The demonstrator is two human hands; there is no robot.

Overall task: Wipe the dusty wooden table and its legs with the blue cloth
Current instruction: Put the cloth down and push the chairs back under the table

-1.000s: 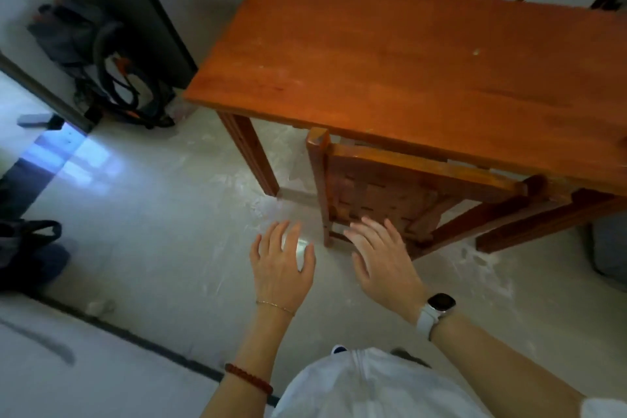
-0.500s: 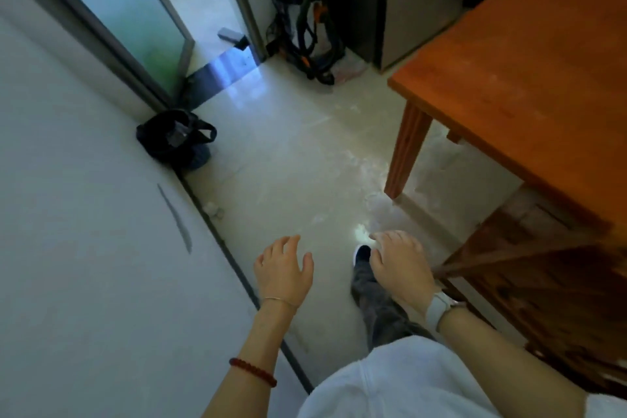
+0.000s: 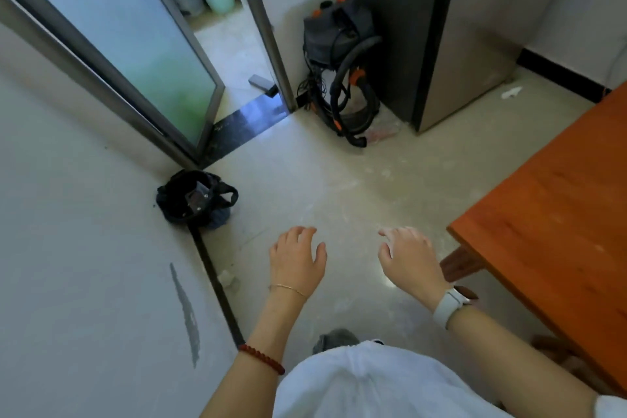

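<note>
ahead, left hand (image 3: 297, 260) and right hand (image 3: 409, 260), fingers (image 3: 300, 233) apart; open black bag (image 3: 183, 197) beside wall (image 3: 84, 248)

Both hands, left (image 3: 298, 260) & right (image 3: 409, 258), empty over floor (image 3: 339, 187), wooden table (image 3: 556, 214) at right.

Table (image 3: 559, 231) right; bag (image 3: 190, 197) left, against wall (image 3: 68, 248); vacuum (image 3: 336, 41) ahead, between doorway (image 3: 234, 51) and cabinet (image 3: 393, 27).

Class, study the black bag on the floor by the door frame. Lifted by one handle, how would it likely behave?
The black bag looks soft: its sides slump and its mouth gapes, so it would probably sag when lifted. Something boxy shows inside, so it may tilt. Pushed, it would likely drag, not roll.
</note>
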